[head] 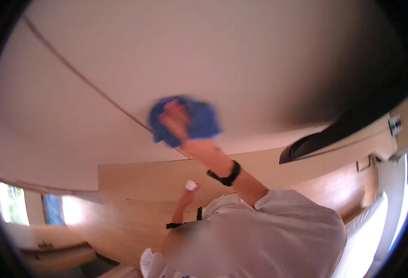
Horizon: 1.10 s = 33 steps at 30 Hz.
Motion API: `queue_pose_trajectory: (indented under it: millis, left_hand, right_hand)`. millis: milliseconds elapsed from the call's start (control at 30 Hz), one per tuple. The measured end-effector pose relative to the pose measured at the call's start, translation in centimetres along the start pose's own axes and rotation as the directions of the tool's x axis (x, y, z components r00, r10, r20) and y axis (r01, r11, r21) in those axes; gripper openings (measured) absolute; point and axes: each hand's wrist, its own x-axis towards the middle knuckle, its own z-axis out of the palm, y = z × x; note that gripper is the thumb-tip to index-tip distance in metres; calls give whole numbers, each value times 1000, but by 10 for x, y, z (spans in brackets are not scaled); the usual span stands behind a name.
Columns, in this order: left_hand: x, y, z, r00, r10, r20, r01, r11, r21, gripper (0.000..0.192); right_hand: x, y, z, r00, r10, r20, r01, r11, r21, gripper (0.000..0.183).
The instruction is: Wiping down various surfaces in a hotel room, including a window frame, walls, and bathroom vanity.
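My right hand (176, 120) presses a blue cloth (204, 120) against a large pale flat surface (190, 48). Hand and cloth are blurred, and they lie over a thin dark seam (85, 81) that crosses this surface. A black band (230, 175) circles the right wrist area. Lower and to the left, my left hand (193, 191) is raised apart from the surface. It holds a small white thing (190, 185), too small to tell what it is. Another black band (174, 225) is on the left arm.
A dark curved object (308, 146) juts in from the right, over a wood-toned area (148, 180) beyond the pale surface's edge. Bright windows (12, 203) show at left. A white covered form (364, 226) stands at right. Dark-edged wooden furniture (58, 257) sits lower left.
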Motion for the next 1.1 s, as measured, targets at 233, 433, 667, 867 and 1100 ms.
queue_pose_trajectory:
  millis: [233,433,667,867,1100]
  left_hand:
    - [-150,-86,-61,753,-329,-570,270,944,-189,30]
    - [-213,-82,-44,697,-344,-629,292,938,-189,35]
    - [-102,1,-8,920,-357,-160,391,832,394,52]
    - [-48,-23,-28,923,-382,-44,368,846,385,51]
    - [-68,-67,-147,969,77,235,-238,543,805,56]
  right_hand:
    - [-10,99,-110,712,445,-543,-420,890,179,56]
    - [5,62,-76,585,248,-772,-297,951,80,60]
    - [-45,30,21,961,-28,-275,-59,951,-303,41]
    - [-39,13,21,967,69,-247,-146,940,-307,36]
    - [-22,64,-22,517,117,-848,-558,797,-230,45]
